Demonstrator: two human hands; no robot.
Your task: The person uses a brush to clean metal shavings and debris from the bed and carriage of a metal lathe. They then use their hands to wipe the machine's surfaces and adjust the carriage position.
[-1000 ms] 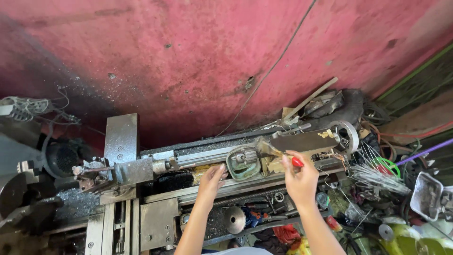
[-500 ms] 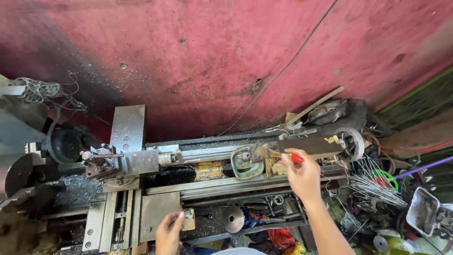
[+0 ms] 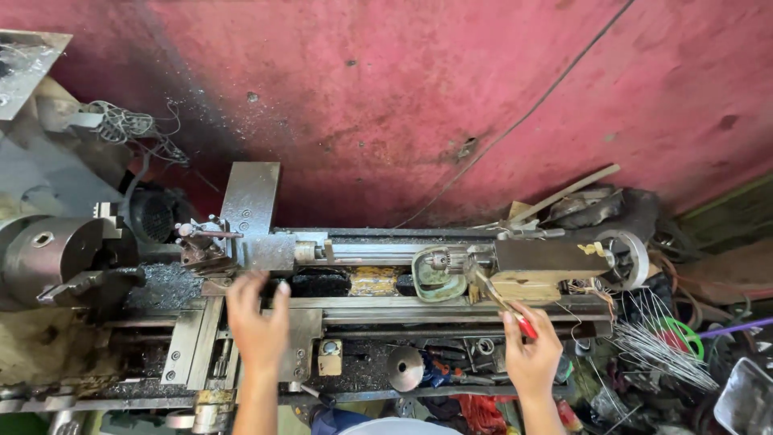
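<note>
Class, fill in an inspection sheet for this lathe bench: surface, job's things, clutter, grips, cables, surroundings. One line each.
Surface: lathe bed, grimy, with metal shavings piled beside the chuck.
Job's things: red-handled tool reaching up to the tailstock; carriage under the other hand.
Clutter: bundle of thin wires, green ring, wooden stick and loose parts at the right end.
Grips: right hand closed on the red-handled tool; left hand open, fingers spread, holding nothing.
Cables: thin dark cable running across the wall; tangled wire upper left.
Surroundings: stained red wall; no other person seen.
</note>
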